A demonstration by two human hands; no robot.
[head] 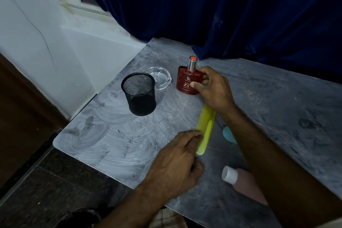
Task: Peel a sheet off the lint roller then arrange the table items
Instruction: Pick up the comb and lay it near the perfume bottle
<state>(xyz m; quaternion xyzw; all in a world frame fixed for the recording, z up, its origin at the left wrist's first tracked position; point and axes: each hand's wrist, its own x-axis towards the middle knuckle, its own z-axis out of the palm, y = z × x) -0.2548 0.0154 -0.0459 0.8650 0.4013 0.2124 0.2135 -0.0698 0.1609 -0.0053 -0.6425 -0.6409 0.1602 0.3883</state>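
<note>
Lint roller not plainly in view; arranging step in hand, by the look. Right hand (214, 89) fingers wrap perfume bottle (185, 81), upright, far middle of surface (111, 144). Left hand (175, 164) fingers pinch comb (206, 126) at near end. Next: set both down gently. Mesh cup (140, 96), ashtray (162, 79) crowd left of bottle; open room toward near-left corner, edge close.

The table (268, 89) top is seen as matt, mottled grey, smeared with whitish swirls toward its left edge. Near that edge, a pen cup (140, 98) of matt black metal mesh is shown, with a clear, glossy glass ashtray (162, 79) just behind it. The perfume bottle (186, 81) is made of glossy red glass with a polished silvery collar (192, 65). Smooth yellow-green plastic is seen in the comb (206, 126). By the near edge, a matt pink bottle (248, 185) is capped in white plastic. The curtain (222, 5) is of dark blue, velvety cloth.
</note>
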